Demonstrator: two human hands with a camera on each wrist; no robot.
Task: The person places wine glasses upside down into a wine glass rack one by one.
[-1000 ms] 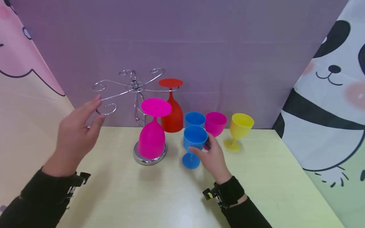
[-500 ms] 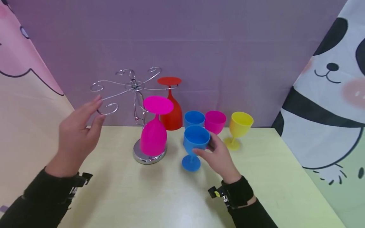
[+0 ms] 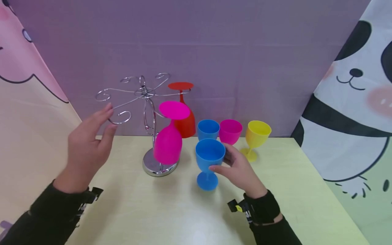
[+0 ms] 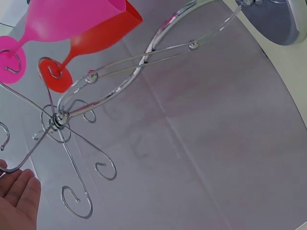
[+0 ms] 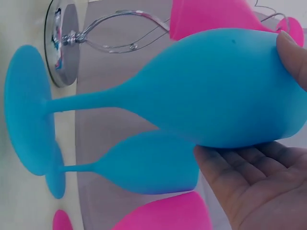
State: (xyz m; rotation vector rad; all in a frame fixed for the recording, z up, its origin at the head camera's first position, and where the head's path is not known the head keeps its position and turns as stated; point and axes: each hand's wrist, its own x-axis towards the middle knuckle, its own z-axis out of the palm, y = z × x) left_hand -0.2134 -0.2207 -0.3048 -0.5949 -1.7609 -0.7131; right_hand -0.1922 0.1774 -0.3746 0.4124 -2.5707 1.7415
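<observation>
Your right hand (image 3: 243,173) grips an upright blue goblet (image 3: 209,154) by its bowl as your left hand (image 3: 87,148), fingers extended, touches a wire arm (image 3: 126,103) of the chrome rack (image 3: 144,92).
The goblet is before a second blue goblet (image 3: 208,129); a pink goblet (image 3: 167,146) and a red goblet (image 3: 188,125) hang upside down from the rack.

From the head, the view looks forward and down over the bench (image 3: 180,217); both wrist views, closer, share the rack (image 3: 144,92).

Rack (image 3: 144,92) turned, held blue goblet (image 3: 206,157) nearer
</observation>
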